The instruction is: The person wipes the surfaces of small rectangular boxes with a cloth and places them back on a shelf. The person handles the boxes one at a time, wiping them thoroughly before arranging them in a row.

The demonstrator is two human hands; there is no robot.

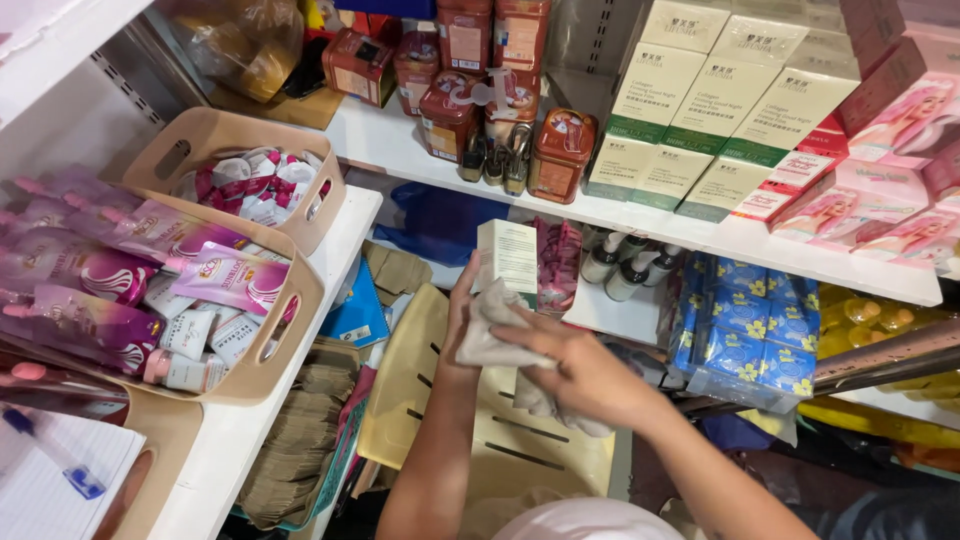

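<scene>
My left hand (463,300) grips a small white and green carton (508,256) and holds it upright in front of the shelves. My right hand (585,375) presses a crumpled grey cloth (490,335) against the lower side of that carton. Both forearms reach up from the bottom of the head view. Below them lies a pale yellow slotted plastic panel (470,420).
A white shelf (700,235) carries red tins (560,150), white-green boxes (690,110) and pink boxes (880,190). Beige baskets (250,135) of sachets and pouches stand on the left shelf (250,420). Blue packs (745,335), small bottles (615,265) and stacked cardboard (300,440) sit lower down.
</scene>
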